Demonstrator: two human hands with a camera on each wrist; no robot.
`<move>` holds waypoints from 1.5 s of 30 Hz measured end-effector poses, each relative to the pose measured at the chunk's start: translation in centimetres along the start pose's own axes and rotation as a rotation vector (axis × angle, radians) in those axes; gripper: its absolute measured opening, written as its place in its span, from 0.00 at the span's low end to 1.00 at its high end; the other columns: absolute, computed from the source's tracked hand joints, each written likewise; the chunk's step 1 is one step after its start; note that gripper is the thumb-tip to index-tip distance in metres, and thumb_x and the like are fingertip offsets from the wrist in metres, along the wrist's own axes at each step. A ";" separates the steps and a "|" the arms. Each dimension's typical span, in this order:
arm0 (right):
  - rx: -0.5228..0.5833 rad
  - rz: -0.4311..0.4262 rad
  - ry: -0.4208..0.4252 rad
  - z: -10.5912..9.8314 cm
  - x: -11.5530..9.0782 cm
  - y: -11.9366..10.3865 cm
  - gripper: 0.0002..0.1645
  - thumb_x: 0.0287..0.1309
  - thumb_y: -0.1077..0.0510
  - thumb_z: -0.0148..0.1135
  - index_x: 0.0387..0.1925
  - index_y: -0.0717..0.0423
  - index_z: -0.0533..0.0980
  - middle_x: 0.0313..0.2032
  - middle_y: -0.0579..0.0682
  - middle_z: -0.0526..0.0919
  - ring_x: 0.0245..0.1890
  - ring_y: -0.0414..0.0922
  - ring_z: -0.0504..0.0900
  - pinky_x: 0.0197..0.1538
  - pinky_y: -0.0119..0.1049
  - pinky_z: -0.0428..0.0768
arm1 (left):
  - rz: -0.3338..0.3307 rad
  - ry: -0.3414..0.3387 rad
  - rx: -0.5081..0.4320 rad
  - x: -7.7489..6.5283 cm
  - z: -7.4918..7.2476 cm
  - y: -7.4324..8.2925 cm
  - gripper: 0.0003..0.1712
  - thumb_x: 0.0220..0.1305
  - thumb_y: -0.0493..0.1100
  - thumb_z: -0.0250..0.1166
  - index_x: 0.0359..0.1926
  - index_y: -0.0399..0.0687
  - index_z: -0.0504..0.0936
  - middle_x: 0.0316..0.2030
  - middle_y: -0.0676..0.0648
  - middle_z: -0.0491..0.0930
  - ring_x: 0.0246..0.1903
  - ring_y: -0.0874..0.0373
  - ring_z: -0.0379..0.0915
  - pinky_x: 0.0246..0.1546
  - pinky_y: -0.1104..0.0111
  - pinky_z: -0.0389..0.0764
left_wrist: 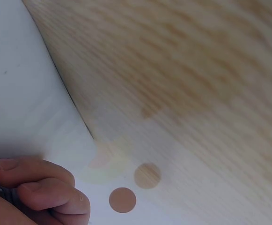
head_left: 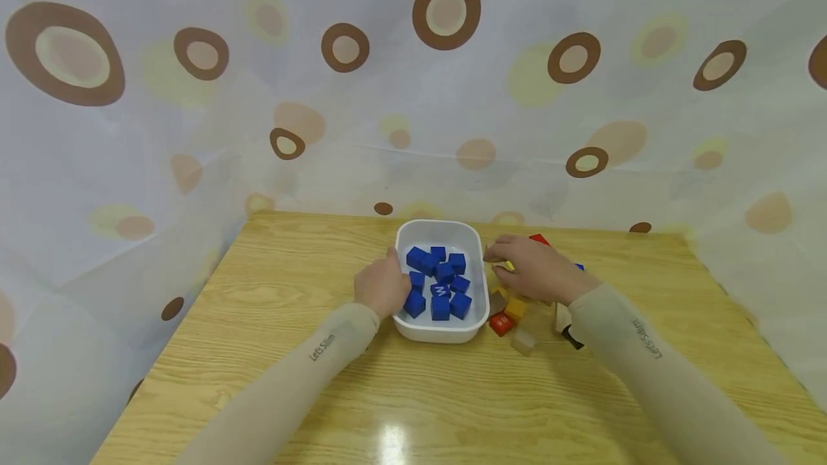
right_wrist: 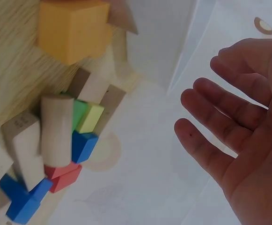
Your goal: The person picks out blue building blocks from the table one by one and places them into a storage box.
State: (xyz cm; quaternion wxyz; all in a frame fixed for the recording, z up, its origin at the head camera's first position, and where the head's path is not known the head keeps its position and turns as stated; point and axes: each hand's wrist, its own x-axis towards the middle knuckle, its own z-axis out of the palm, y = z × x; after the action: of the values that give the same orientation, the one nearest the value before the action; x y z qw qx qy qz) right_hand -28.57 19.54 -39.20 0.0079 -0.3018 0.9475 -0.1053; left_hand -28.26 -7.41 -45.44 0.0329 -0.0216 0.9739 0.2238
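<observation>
A white plastic box (head_left: 442,336) holding several blue cubes (head_left: 444,273) stands on the wooden table. One of the cubes (head_left: 441,291) bears a white letter W. At the box's left rim, my left hand (head_left: 381,285) grips the wall; its curled fingers (left_wrist: 51,190) appear in the left wrist view. My right hand (head_left: 539,268) is just beyond the box's right rim, above a pile of blocks. Its fingers (right_wrist: 206,145) are loosely bent and apart, with nothing between them in the right wrist view.
Right of the box lie loose wooden blocks: an orange block (right_wrist: 72,30), a plain cylinder (right_wrist: 57,131), red blocks (right_wrist: 64,178), blue blocks (right_wrist: 23,199) and a yellow block (right_wrist: 90,118). A patterned sheet (head_left: 362,106) hangs behind the table (head_left: 278,293).
</observation>
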 end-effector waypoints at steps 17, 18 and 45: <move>0.010 0.045 -0.002 0.4 -3.7 5.1 0.16 0.66 0.62 0.59 0.53 0.60 0.81 0.52 0.56 0.83 0.51 0.55 0.82 0.55 0.54 0.80 | -0.011 -0.010 -0.012 0.2 0.1 -0.4 0.39 0.72 0.48 0.56 0.77 0.40 0.56 0.54 0.40 0.82 0.39 0.51 0.80 0.48 0.56 0.83; 0.010 0.050 -0.005 0.6 -3.9 5.3 0.16 0.66 0.62 0.59 0.53 0.60 0.81 0.52 0.56 0.83 0.51 0.56 0.82 0.55 0.55 0.80 | -0.011 -0.011 -0.012 0.2 0.1 -0.4 0.39 0.72 0.48 0.56 0.77 0.40 0.56 0.54 0.40 0.82 0.39 0.51 0.80 0.47 0.56 0.83; -0.064 0.257 -0.033 1.6 -5.7 10.5 0.23 0.65 0.58 0.62 0.61 0.59 0.77 0.62 0.66 0.74 0.62 0.67 0.71 0.60 0.66 0.73 | 0.003 -0.010 -0.024 -0.1 0.1 0.0 0.38 0.71 0.47 0.56 0.77 0.39 0.56 0.50 0.40 0.83 0.38 0.51 0.81 0.48 0.56 0.84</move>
State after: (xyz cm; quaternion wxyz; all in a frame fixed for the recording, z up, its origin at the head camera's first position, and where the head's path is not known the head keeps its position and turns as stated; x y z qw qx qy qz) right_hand -29.72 30.86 -43.19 0.0274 -0.1798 0.9810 -0.0681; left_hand -28.18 -7.32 -45.53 0.0370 -0.0196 0.9710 0.2356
